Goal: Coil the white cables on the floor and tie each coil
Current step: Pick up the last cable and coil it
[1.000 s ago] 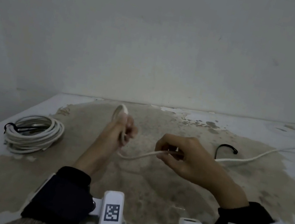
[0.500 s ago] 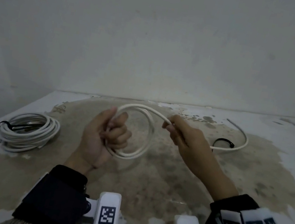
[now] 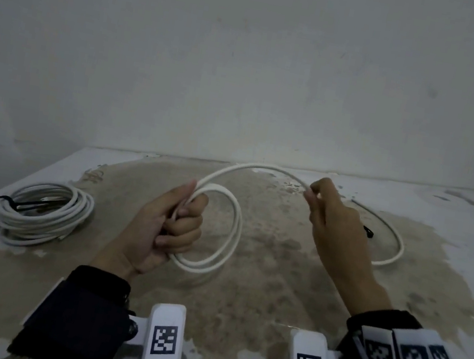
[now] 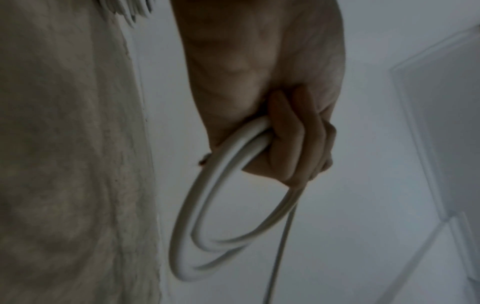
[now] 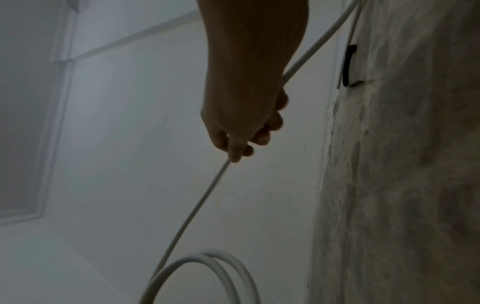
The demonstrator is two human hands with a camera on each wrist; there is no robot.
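My left hand (image 3: 172,225) (image 4: 291,144) grips a small coil (image 3: 229,235) (image 4: 207,226) (image 5: 205,267) of white cable, two loops hanging from the fist above the floor. From the fist the cable (image 3: 263,168) (image 5: 197,205) arches up and right to my right hand (image 3: 317,200) (image 5: 236,142), which pinches it between thumb and fingers. Behind that hand the loose tail (image 3: 391,247) (image 5: 319,43) curves over the floor. A black tie (image 3: 368,231) (image 5: 348,65) lies on the floor by the tail.
A finished white coil (image 3: 42,214), bound with a black tie (image 3: 3,201), lies on the floor at the left near the wall. The floor (image 3: 259,278) is stained brown concrete with white edges. A plain wall (image 3: 248,70) closes the back.
My right hand has moved to the right and away from my left, drawing out a longer arch of cable. The coil in my left fist now shows two loops.
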